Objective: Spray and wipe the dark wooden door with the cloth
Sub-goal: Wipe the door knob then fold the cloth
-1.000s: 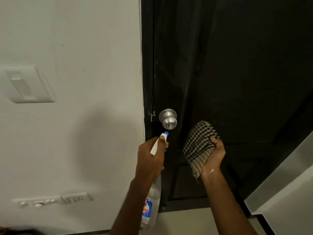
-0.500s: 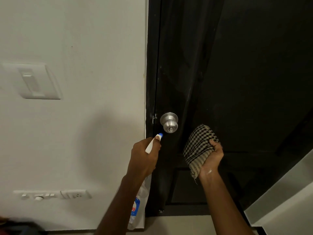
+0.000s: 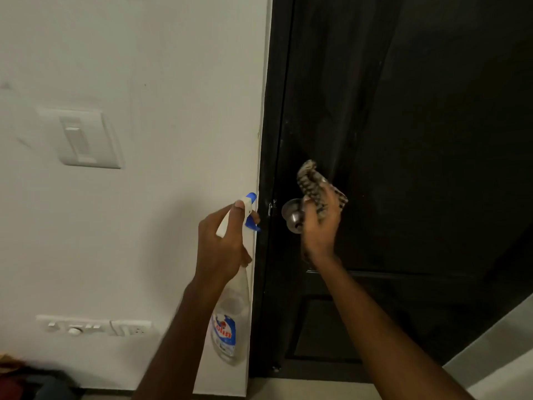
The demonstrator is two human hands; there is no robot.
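Observation:
The dark wooden door (image 3: 418, 140) fills the right half of the view. Its round metal knob (image 3: 292, 215) sits near the door's left edge. My right hand (image 3: 320, 226) grips a bunched checked cloth (image 3: 313, 183) and holds it against the door just right of the knob, partly covering the knob. My left hand (image 3: 225, 243) grips the neck of a clear spray bottle (image 3: 230, 321) with a white and blue trigger head, held in front of the white wall left of the door frame.
A white wall (image 3: 144, 67) takes up the left half, with a light switch (image 3: 80, 137) and a low socket strip (image 3: 98, 326). A pale wall edge (image 3: 496, 350) cuts in at the lower right. Dark, blurred items lie at the bottom left corner.
My right hand has risen with the cloth from below the knob to beside it. My left hand with the bottle has shifted left, off the door and in front of the wall.

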